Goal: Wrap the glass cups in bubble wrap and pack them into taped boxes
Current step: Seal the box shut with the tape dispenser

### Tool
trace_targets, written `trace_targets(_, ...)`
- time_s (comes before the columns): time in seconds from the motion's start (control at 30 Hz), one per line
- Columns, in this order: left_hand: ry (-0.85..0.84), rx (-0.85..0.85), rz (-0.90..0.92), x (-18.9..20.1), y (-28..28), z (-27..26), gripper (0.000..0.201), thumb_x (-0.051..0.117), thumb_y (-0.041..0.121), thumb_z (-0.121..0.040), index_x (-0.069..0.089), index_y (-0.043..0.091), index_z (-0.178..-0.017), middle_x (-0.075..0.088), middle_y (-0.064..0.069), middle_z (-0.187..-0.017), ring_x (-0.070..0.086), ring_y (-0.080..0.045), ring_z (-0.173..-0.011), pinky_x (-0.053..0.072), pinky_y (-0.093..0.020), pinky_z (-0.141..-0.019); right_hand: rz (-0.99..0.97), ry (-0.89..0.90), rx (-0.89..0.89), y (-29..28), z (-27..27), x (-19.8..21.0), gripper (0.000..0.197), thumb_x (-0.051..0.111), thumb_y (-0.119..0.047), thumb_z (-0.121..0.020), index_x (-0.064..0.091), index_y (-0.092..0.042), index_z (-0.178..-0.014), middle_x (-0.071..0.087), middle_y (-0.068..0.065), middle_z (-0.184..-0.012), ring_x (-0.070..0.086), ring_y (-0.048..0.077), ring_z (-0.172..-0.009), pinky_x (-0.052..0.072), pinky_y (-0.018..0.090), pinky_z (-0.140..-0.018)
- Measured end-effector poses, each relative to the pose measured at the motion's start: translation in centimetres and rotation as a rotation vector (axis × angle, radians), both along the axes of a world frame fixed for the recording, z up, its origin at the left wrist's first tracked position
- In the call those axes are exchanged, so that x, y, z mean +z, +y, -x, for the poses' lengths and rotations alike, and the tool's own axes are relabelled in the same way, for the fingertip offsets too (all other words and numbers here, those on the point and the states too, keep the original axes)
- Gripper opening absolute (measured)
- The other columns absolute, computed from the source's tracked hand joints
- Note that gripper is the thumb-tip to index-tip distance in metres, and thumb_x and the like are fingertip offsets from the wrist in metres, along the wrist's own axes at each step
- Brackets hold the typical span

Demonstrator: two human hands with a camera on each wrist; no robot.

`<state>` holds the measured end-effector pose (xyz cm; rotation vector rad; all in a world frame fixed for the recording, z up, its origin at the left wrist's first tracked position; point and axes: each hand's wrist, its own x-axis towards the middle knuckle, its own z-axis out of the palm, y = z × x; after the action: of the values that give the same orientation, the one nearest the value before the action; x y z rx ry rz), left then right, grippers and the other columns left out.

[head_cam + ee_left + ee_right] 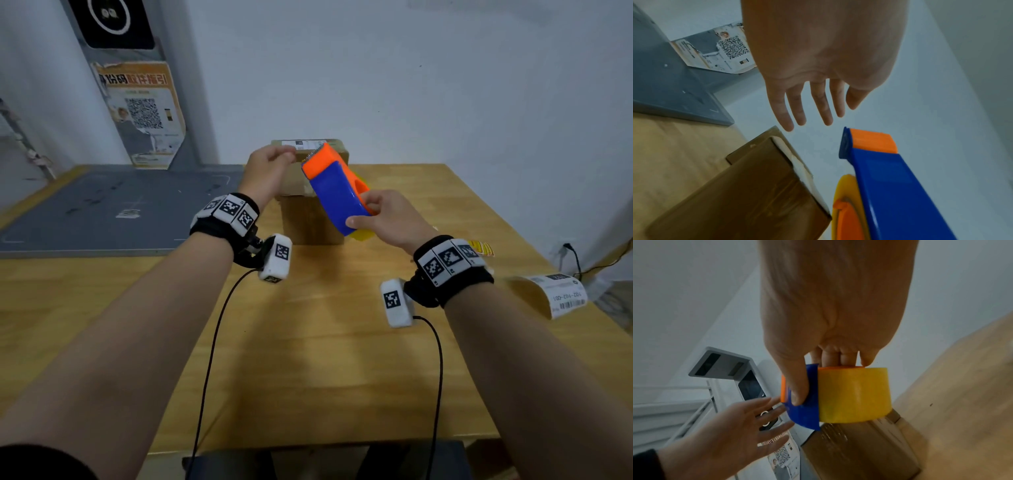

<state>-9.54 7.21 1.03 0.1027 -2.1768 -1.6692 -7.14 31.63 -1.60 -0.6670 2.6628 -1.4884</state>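
One box (313, 192) stands closed on the bench (308, 342); my right hand (385, 217) clutches the tape dispenser (334, 192), left hand (265, 171) spread, taping barely begun, I judge.

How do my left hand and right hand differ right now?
The right hand grips the blue and orange tape dispenser, while the left hand holds nothing. The right hand's fingers curl round it; the left hand's fingers are straight and spread. Both are raised above the cardboard box, and both wrists wear marker bands.
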Motion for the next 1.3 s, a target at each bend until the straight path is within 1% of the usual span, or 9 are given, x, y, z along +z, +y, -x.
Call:
trace_targets(0.17,-0.108,-0.116,-0.076,1.4,-0.3,-1.7,0.026,0.05,0.033,-0.105,0.069,0.03,-0.123,0.072,0.013,-0.112,0.063,-0.023,-0.109,0.056,-0.047,-0.094,-0.092,0.073,0.015,-0.1,0.5,-1.1,0.02,0.081,-0.018,-0.086,0.064,-0.024,-0.095,0.071,-0.006,-0.113,0.057,0.017,-0.128,0.045,0.041,-0.105)
trace_targets(0.37,-0.178,-0.24,-0.069,1.7,-0.5,-2.4,0.031,0.056,0.036,-0.102,0.074,0.021,-0.122,0.072,0.003,-0.108,0.069,-0.015,-0.092,0.059,-0.04,-0.082,-0.057,0.183,0.079,0.2,1.3,-2.3,0.023,0.082,-0.019,-0.085,0.067,-0.022,-0.102,0.071,-0.011,-0.11,0.063,0.018,-0.12,0.046,0.043,-0.112)
trace_targets(0.47,-0.2,-0.264,-0.104,1.8,-0.6,-2.2,0.029,0.06,0.028,-0.099,0.073,0.008,-0.116,0.068,-0.003,-0.103,0.068,-0.019,-0.089,0.06,-0.044,-0.085,-0.047,0.211,0.103,0.5,1.6,-2.6,0.023,0.082,-0.02,-0.085,0.067,-0.024,-0.103,0.071,-0.012,-0.109,0.064,0.017,-0.117,0.046,0.043,-0.111)
trace_targets(0.63,-0.23,-0.279,-0.096,2.2,-0.7,-2.2,0.031,0.066,0.029,-0.095,0.072,0.006,-0.115,0.072,-0.002,-0.101,0.071,-0.018,-0.089,0.06,-0.043,-0.086,-0.018,0.217,0.116,0.7,1.4,-2.6,0.025,0.08,-0.019,-0.086,0.069,-0.021,-0.108,0.072,-0.008,-0.11,0.065,0.018,-0.116,0.046,0.046,-0.111)
trace_targets(0.8,-0.296,-0.234,-0.034,2.4,-0.6,-2.6,0.009,0.067,0.029,-0.093,0.067,0.02,-0.095,0.07,0.004,-0.086,0.072,-0.012,-0.076,0.056,-0.038,-0.086,0.031,0.141,0.171,1.1,0.9,-2.1,0.027,0.077,-0.02,-0.086,0.071,-0.016,-0.112,0.075,0.0,-0.109,0.069,0.018,-0.108,0.052,0.047,-0.102)
trace_targets(0.9,-0.319,-0.191,0.02,1.8,-0.6,-2.5,0.011,0.066,0.03,-0.095,0.071,0.02,-0.092,0.07,0.004,-0.079,0.07,-0.01,-0.067,0.056,-0.037,-0.085,0.129,0.073,0.21,1.2,0.3,-1.5,0.031,0.075,-0.021,-0.082,0.072,-0.008,-0.11,0.076,0.011,-0.105,0.071,0.025,-0.098,0.055,0.036,-0.09)
trace_targets(1.0,-0.347,-0.239,-0.01,1.3,-0.6,-2.9,0.013,0.068,0.032,-0.097,0.072,0.02,-0.091,0.073,0.004,-0.085,0.072,-0.01,-0.073,0.057,-0.037,-0.085,0.196,0.016,0.259,1.4,0.0,-1.0,0.02,0.073,-0.017,-0.085,0.072,-0.013,-0.105,0.076,0.006,-0.096,0.072,0.016,-0.088,0.054,0.023,-0.078)
trace_targets(1.2,-0.446,-0.302,-0.329,0.8,-0.3,-2.5,0.02,0.058,0.023,-0.102,0.062,0.02,-0.083,0.069,0.001,-0.08,0.07,-0.014,-0.072,0.056,-0.042,-0.088,0.307,-0.005,0.317,1.7,0.3,-0.2,0.039,0.07,-0.022,-0.082,0.07,-0.003,-0.116,0.075,0.013,-0.11,0.071,0.017,-0.097,0.056,0.027,-0.084)
trace_targets(1.3,-0.467,-0.296,-0.416,1.1,0.2,-2.6,0.021,0.06,0.019,-0.098,0.059,0.02,-0.077,0.062,0.002,-0.07,0.067,-0.015,-0.068,0.057,-0.043,-0.087,0.35,-0.011,0.333,1.7,0.5,-0.1,0.04,0.072,-0.026,-0.079,0.071,-0.006,-0.114,0.076,0.006,-0.107,0.071,0.018,-0.097,0.055,0.026,-0.083)
